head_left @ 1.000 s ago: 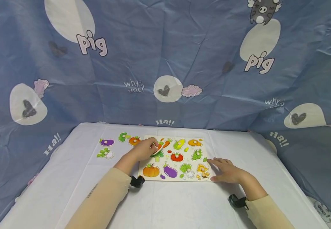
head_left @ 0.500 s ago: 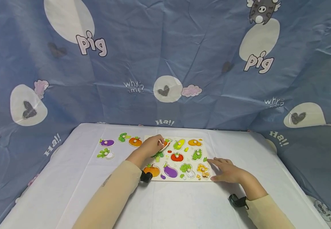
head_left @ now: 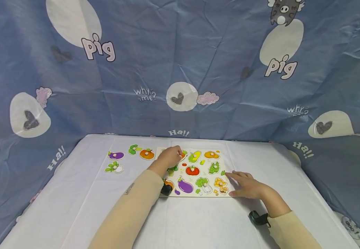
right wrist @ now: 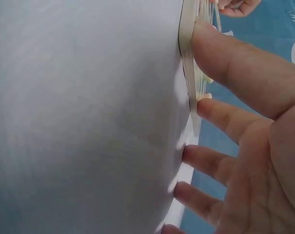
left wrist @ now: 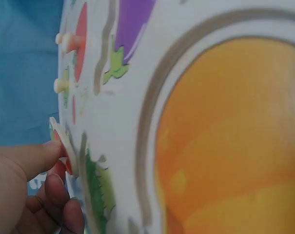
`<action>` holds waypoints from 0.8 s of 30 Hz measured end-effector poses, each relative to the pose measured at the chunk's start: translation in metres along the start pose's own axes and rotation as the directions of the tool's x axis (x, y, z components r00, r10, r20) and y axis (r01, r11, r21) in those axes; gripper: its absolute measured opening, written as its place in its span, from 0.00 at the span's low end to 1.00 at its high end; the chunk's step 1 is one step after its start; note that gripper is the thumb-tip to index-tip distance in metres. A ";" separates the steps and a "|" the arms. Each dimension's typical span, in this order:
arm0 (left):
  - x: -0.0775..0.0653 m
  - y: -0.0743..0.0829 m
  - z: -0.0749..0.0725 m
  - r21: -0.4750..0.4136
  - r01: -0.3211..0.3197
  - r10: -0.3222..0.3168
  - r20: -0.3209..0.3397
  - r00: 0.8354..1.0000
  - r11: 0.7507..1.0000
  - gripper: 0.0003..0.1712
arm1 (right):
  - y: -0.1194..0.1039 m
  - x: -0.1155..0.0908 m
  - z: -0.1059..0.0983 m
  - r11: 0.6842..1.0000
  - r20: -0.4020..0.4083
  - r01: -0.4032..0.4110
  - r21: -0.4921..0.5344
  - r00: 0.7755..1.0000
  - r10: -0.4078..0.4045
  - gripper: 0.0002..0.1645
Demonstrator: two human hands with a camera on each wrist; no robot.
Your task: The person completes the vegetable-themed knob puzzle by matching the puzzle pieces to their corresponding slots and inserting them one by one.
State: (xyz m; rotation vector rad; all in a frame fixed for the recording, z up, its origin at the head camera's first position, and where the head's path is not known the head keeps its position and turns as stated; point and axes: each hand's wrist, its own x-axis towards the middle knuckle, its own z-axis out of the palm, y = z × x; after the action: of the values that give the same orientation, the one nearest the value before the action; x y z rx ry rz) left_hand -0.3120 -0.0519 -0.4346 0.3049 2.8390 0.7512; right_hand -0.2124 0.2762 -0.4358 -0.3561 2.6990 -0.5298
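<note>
A white wooden puzzle board [head_left: 203, 172] with vegetable pictures lies on the table. Over its upper left part, my left hand [head_left: 169, 157] pinches a carrot puzzle piece [head_left: 183, 155] between thumb and fingers. The left wrist view shows this carrot piece [left wrist: 64, 141] tilted, close against the board's face. Below the left forearm, the pumpkin recess is partly covered; the eggplant recess [head_left: 185, 185] shows bare. My right hand [head_left: 246, 185] is spread at the board's right edge. In the right wrist view its thumb [right wrist: 220, 48] and index fingertip touch the board's rim, and the other fingertips rest on the cloth.
Loose on the left are an eggplant piece [head_left: 116, 155], a radish piece [head_left: 114, 167], a broccoli piece [head_left: 134, 149] and a pumpkin piece [head_left: 147, 154]. Knobbed pieces such as the tomato [head_left: 192, 171] and corn [head_left: 195, 156] sit in the board. A blue curtain [head_left: 130, 114] hangs behind.
My left hand has moved right across the board with the carrot piece, from near the broccoli recess toward the carrot picture, and lowered it. The right hand has stayed in place.
</note>
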 end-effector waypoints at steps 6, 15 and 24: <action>0.002 0.001 0.003 0.017 0.039 -0.038 -0.025 0.999 0.999 0.04 | -0.001 0.000 -0.001 1.000 0.001 0.003 0.002 1.000 -0.003 0.55; 0.005 0.000 0.006 0.022 0.029 -0.028 -0.040 0.999 0.999 0.06 | -0.002 -0.002 -0.002 1.000 -0.004 0.003 0.006 1.000 -0.003 0.54; 0.011 -0.005 0.010 -0.019 0.043 -0.044 -0.056 0.997 0.999 0.04 | -0.001 -0.002 -0.001 1.000 -0.001 0.001 0.011 1.000 -0.001 0.54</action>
State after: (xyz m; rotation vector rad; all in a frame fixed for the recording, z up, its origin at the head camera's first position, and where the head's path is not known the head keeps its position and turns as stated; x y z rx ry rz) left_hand -0.3212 -0.0489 -0.4470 0.2223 2.8794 0.7885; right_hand -0.2109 0.2762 -0.4341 -0.3550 2.6954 -0.5454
